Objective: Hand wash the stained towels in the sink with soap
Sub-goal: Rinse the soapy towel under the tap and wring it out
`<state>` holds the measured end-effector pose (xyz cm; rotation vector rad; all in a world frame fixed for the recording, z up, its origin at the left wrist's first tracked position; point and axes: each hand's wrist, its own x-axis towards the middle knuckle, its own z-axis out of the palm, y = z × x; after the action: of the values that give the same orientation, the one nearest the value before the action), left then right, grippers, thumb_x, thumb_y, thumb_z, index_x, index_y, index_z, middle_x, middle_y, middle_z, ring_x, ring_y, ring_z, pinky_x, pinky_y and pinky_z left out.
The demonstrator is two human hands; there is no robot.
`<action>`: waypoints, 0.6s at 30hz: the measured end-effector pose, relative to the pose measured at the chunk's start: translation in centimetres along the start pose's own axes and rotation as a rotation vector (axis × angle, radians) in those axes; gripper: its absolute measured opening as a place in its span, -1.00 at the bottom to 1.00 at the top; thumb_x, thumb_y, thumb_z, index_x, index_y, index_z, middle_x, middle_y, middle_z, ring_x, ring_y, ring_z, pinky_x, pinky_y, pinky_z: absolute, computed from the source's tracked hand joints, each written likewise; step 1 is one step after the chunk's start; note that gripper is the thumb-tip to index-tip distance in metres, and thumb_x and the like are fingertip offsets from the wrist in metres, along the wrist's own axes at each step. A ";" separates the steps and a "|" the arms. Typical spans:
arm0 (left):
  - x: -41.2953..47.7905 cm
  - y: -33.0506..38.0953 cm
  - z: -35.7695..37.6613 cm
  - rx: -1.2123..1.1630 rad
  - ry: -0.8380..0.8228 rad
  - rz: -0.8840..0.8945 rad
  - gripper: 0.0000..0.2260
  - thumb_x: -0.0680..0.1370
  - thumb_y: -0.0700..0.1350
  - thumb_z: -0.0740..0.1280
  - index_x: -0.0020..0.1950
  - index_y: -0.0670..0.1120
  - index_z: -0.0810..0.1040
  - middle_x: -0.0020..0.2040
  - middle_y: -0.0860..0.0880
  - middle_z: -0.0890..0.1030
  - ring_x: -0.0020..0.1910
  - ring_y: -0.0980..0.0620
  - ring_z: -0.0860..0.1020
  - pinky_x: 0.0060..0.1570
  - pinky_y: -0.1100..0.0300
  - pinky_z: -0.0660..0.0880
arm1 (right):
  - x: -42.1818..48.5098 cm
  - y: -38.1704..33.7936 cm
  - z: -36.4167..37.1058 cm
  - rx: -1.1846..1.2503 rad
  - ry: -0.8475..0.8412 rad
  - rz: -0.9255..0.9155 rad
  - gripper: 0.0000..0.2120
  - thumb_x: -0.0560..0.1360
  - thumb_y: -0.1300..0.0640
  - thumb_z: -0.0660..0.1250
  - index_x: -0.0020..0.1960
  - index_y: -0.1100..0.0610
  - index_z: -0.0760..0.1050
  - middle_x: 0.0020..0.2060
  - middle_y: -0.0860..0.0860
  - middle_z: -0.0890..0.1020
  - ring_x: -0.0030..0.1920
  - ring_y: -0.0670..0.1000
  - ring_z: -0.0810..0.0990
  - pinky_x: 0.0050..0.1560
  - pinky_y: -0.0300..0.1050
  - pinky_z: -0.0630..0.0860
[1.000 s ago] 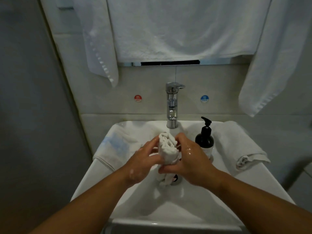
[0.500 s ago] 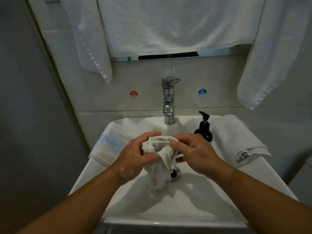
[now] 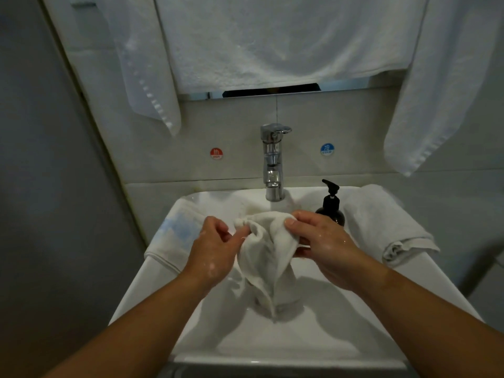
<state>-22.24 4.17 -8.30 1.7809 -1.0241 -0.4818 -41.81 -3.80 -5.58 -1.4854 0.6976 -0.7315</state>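
Well, from the head view, the left grip pinches one bunched corner of the wet towel and the right grip pinches the other, spreading it over the sink, probably to find stains; the soap bottle stands nearby.

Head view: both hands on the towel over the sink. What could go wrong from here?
1. The right hand works just in front of the black pump bottle on the rim; a wider scrub could knock it over.
2. Both hands look wet and the left hand shows suds, so the grip on the towel may slip.
3. The folded towel overhangs the right edge of the sink; a bump could drag it off.
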 end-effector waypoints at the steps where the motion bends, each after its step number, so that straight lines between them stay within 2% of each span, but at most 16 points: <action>1: 0.0 0.0 -0.2 -0.053 0.014 0.039 -0.70 0.57 0.24 0.33 -0.03 0.00 0.50 -0.12 -0.08 0.64 -0.10 -0.13 0.63 0.00 -0.19 0.62 | 0.2 0.2 0.0 0.006 0.005 0.003 -0.79 0.67 0.12 0.24 0.01 0.10 0.64 -0.05 0.09 0.73 0.01 0.08 0.70 0.00 -0.04 0.65; 3: -0.6 0.3 -0.3 -0.189 -0.162 0.110 -0.68 0.59 0.26 0.26 -0.03 0.02 0.59 -0.07 -0.01 0.67 -0.03 -0.06 0.64 0.07 -0.15 0.62 | 0.2 0.3 0.0 0.030 0.012 0.007 -0.78 0.68 0.10 0.23 0.01 0.07 0.64 -0.03 0.09 0.73 0.02 0.07 0.69 0.00 -0.03 0.64; 5: -1.2 0.6 0.0 -0.057 -0.332 0.216 -0.70 0.47 0.30 0.37 0.07 0.15 0.55 0.01 0.14 0.64 0.03 0.13 0.61 0.08 0.09 0.62 | 0.1 0.2 0.0 0.031 0.011 -0.004 -0.78 0.69 0.08 0.21 0.07 0.06 0.64 -0.01 0.07 0.73 0.04 0.07 0.70 0.00 -0.04 0.64; 6: -1.3 0.7 0.3 0.041 -0.343 0.269 -0.66 0.44 0.27 0.46 0.10 0.18 0.50 0.01 0.17 0.62 0.01 0.19 0.60 0.01 0.21 0.60 | 0.1 0.2 0.0 0.021 0.018 -0.014 -0.78 0.69 0.07 0.20 0.09 0.05 0.63 -0.01 0.06 0.72 0.04 0.07 0.70 0.00 -0.03 0.65; 8: -1.1 0.6 0.5 0.114 -0.251 0.338 -0.74 0.47 0.09 0.52 0.03 0.14 0.48 -0.10 0.17 0.61 -0.13 0.21 0.58 -0.15 0.33 0.54 | 0.1 0.3 -0.3 -0.063 0.082 -0.049 -0.78 0.69 0.02 0.21 0.04 -0.01 0.63 -0.05 0.03 0.72 0.02 0.09 0.69 0.02 0.05 0.66; 10: -0.6 0.5 -0.2 0.103 -0.177 0.347 -0.85 0.50 0.01 0.51 -0.08 0.10 0.54 -0.20 0.13 0.62 -0.23 0.19 0.55 -0.24 0.34 0.48 | 0.4 0.3 -0.9 -0.167 0.226 -0.106 -0.78 0.67 -0.07 0.23 0.01 -0.01 0.60 -0.08 0.04 0.69 0.00 0.11 0.67 0.08 0.20 0.63; 12: 0.3 0.1 -1.8 0.121 -0.141 0.315 -0.87 0.48 -0.01 0.52 -0.14 0.05 0.58 -0.22 0.05 0.61 -0.23 0.12 0.53 -0.20 0.21 0.47 | 0.4 -0.7 -1.9 -0.234 0.385 -0.165 -0.74 0.67 -0.06 0.22 0.01 0.09 0.57 -0.09 0.09 0.66 -0.04 0.06 0.63 0.03 0.06 0.59; 14: 1.3 -0.3 -4.1 0.253 -0.101 0.307 -0.82 0.46 0.05 0.51 -0.15 0.00 0.59 -0.13 0.03 0.61 -0.14 0.09 0.56 -0.10 0.15 0.48 | -0.1 -2.4 -3.3 -0.330 0.484 -0.232 -0.74 0.69 0.01 0.20 -0.02 0.12 0.56 -0.12 0.04 0.63 -0.11 -0.02 0.57 -0.10 -0.09 0.48; 16: 1.9 -0.3 -6.5 0.345 -0.103 0.372 -0.73 0.44 0.13 0.51 -0.15 -0.06 0.60 -0.07 0.14 0.61 -0.09 0.18 0.57 -0.03 0.25 0.52 | -0.7 -4.2 -5.2 -0.509 0.470 -0.294 -0.73 0.68 0.02 0.20 -0.09 0.12 0.55 -0.22 -0.04 0.61 -0.20 -0.05 0.53 -0.20 -0.14 0.42; 18: 2.1 0.4 -8.6 0.375 -0.132 0.465 -0.71 0.47 0.09 0.51 -0.22 -0.08 0.54 -0.23 0.19 0.58 -0.22 0.22 0.54 -0.19 0.40 0.45 | -0.8 -5.8 -6.6 -0.658 0.435 -0.322 -0.69 0.66 0.01 0.22 -0.18 0.15 0.51 -0.32 -0.05 0.55 -0.29 -0.03 0.48 -0.28 -0.15 0.37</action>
<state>-15.16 7.18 -3.91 1.7627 -1.6539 -0.1200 -47.52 -6.93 0.28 -2.0942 1.1146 -1.1639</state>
